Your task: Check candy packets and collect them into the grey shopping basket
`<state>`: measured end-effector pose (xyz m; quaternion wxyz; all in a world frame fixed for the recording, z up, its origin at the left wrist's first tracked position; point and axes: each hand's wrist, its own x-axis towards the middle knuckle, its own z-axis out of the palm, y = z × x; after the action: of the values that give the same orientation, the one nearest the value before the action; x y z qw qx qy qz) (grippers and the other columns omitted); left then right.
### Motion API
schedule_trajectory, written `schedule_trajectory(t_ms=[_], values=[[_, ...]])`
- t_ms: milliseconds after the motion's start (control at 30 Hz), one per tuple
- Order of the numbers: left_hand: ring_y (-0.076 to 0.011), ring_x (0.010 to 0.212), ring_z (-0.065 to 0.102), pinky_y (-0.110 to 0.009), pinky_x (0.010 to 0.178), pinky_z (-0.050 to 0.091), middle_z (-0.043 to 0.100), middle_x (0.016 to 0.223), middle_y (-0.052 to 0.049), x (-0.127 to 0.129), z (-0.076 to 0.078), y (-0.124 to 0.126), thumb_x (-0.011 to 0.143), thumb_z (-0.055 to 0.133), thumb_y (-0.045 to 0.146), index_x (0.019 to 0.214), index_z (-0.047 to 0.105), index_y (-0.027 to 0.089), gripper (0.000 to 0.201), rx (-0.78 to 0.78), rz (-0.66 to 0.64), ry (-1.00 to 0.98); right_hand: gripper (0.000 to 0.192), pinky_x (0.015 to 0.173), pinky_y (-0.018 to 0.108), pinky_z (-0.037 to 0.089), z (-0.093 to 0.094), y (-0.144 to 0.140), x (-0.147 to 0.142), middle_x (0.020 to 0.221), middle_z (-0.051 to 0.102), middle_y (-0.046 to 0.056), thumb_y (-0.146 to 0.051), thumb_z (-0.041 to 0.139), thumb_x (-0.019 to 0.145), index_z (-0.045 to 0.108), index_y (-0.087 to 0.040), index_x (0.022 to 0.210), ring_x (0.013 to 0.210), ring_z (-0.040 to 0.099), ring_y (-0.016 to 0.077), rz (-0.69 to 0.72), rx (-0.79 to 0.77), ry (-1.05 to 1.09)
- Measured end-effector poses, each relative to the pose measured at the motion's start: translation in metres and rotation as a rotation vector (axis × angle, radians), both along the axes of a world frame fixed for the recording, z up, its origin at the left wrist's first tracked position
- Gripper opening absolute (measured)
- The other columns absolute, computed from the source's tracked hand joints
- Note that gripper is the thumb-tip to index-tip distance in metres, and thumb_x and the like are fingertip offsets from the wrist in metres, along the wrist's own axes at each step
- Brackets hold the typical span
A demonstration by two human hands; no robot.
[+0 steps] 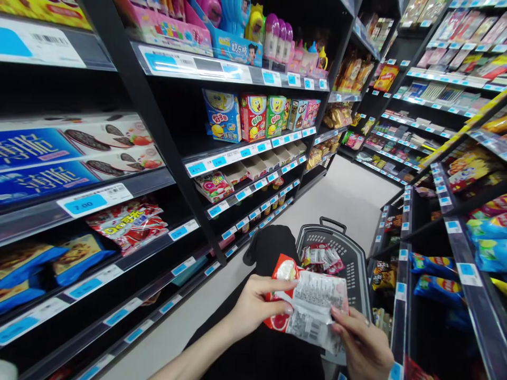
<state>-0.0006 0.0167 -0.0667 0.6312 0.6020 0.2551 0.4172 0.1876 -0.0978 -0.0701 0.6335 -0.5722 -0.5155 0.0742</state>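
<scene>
In front of my body I hold a snack packet (317,298), its silver back with small print and a barcode turned up toward me. Red, printed wrapping shows at its left end; whether that is a second packet I cannot tell. My left hand (257,303) is closed on that red end, thumb and fingers on the near face. At the opposite end, my right hand (364,340) pinches the silver part. Beyond the packet, a grey shopping basket (358,264) stands on the floor, with several red and silver packets (322,257) inside.
Shelves line the left side, holding blue biscuit boxes (35,182), a red gummy candy bag (130,224) and small snack cartons (253,117). Blue chip bags (438,287) lie on low racks at right. A pale floor aisle (336,184) runs ahead. My black-clad knee (275,248) is beside the basket.
</scene>
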Motion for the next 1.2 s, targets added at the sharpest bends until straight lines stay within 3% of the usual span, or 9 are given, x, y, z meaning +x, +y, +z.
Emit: schedule_trajectory(t_ms=[200, 367, 467, 567, 800, 867, 1067, 1133, 1200], values=[[-0.0209, 0.064, 0.073, -0.024, 0.057, 0.055, 0.078, 0.077, -0.010, -0.005, 0.001, 0.002, 0.071, 0.079, 0.033, 0.096, 0.078, 0.022, 0.028, 0.359, 0.065, 0.002, 0.011, 0.064, 0.023, 0.057, -0.003, 0.002, -0.001, 0.086, 0.077, 0.005, -0.022, 0.078, 0.074, 0.079, -0.028, 0.084, 0.074, 0.073, 0.0202, 0.054, -0.028, 0.110], [-0.0121, 0.054, 0.066, -0.019, 0.052, 0.049, 0.076, 0.075, -0.006, -0.012, 0.009, 0.003, 0.079, 0.073, 0.027, 0.105, 0.075, 0.024, 0.026, 0.710, 0.157, 0.082, 0.009, 0.066, 0.027, 0.054, -0.005, 0.005, -0.001, 0.089, 0.069, 0.007, -0.019, 0.076, 0.076, 0.079, -0.024, 0.081, 0.078, 0.067, 0.0201, 0.092, -0.031, 0.091], [-0.0096, 0.047, 0.059, -0.018, 0.046, 0.044, 0.072, 0.065, -0.004, -0.014, 0.014, 0.002, 0.081, 0.071, 0.031, 0.103, 0.076, 0.020, 0.025, 0.788, 0.188, 0.131, 0.008, 0.068, 0.025, 0.051, -0.004, 0.008, -0.005, 0.089, 0.063, 0.005, -0.018, 0.073, 0.078, 0.076, -0.025, 0.081, 0.081, 0.062, 0.0179, 0.083, 0.007, 0.104], [-0.0091, 0.041, 0.052, -0.019, 0.041, 0.039, 0.065, 0.051, -0.002, -0.013, 0.016, 0.001, 0.079, 0.071, 0.037, 0.093, 0.078, 0.016, 0.025, 0.728, 0.201, 0.187, 0.008, 0.069, 0.024, 0.049, -0.004, 0.009, -0.009, 0.087, 0.062, 0.003, -0.018, 0.071, 0.080, 0.074, -0.024, 0.081, 0.080, 0.060, 0.0169, 0.079, 0.015, 0.108], [-0.0088, 0.040, 0.051, -0.019, 0.041, 0.038, 0.066, 0.051, -0.003, -0.015, 0.015, 0.001, 0.079, 0.072, 0.031, 0.093, 0.079, 0.017, 0.021, 0.701, 0.209, 0.177, 0.009, 0.071, 0.019, 0.044, -0.002, 0.007, -0.012, 0.085, 0.057, 0.000, -0.019, 0.064, 0.086, 0.068, -0.024, 0.080, 0.080, 0.056, 0.0136, 0.049, -0.039, 0.054], [-0.0106, 0.044, 0.055, -0.019, 0.044, 0.042, 0.070, 0.057, -0.005, -0.016, 0.017, 0.001, 0.073, 0.078, 0.032, 0.095, 0.079, 0.017, 0.028, 0.583, 0.165, 0.161, 0.010, 0.071, 0.019, 0.043, -0.001, 0.008, -0.011, 0.084, 0.056, -0.001, -0.020, 0.062, 0.087, 0.066, -0.024, 0.079, 0.079, 0.055, 0.0136, 0.057, -0.068, 0.056], [-0.0108, 0.044, 0.055, -0.019, 0.043, 0.043, 0.071, 0.058, -0.001, -0.013, 0.021, 0.001, 0.055, 0.085, 0.024, 0.089, 0.079, 0.016, 0.036, -0.097, -0.030, 0.144, 0.020, 0.067, 0.021, 0.042, 0.000, 0.013, -0.015, 0.078, 0.054, -0.001, -0.028, 0.058, 0.090, 0.056, -0.021, 0.071, 0.073, 0.053, 0.0143, 0.070, -0.147, 0.244], [-0.0114, 0.046, 0.056, -0.020, 0.044, 0.044, 0.071, 0.059, -0.001, -0.012, 0.021, 0.000, 0.053, 0.085, 0.022, 0.091, 0.079, 0.014, 0.040, -0.192, -0.045, 0.143, 0.023, 0.065, 0.022, 0.042, 0.000, 0.014, -0.016, 0.077, 0.054, -0.001, -0.031, 0.057, 0.091, 0.055, -0.021, 0.070, 0.071, 0.052, 0.0144, 0.069, -0.168, 0.292], [-0.0119, 0.047, 0.057, -0.020, 0.044, 0.044, 0.071, 0.060, -0.001, -0.011, 0.020, 0.000, 0.054, 0.084, 0.022, 0.091, 0.079, 0.013, 0.039, -0.177, -0.020, 0.177, 0.023, 0.064, 0.021, 0.042, 0.000, 0.016, -0.018, 0.075, 0.053, -0.002, -0.032, 0.058, 0.090, 0.055, -0.021, 0.070, 0.069, 0.051, 0.0142, 0.054, -0.177, 0.291]])
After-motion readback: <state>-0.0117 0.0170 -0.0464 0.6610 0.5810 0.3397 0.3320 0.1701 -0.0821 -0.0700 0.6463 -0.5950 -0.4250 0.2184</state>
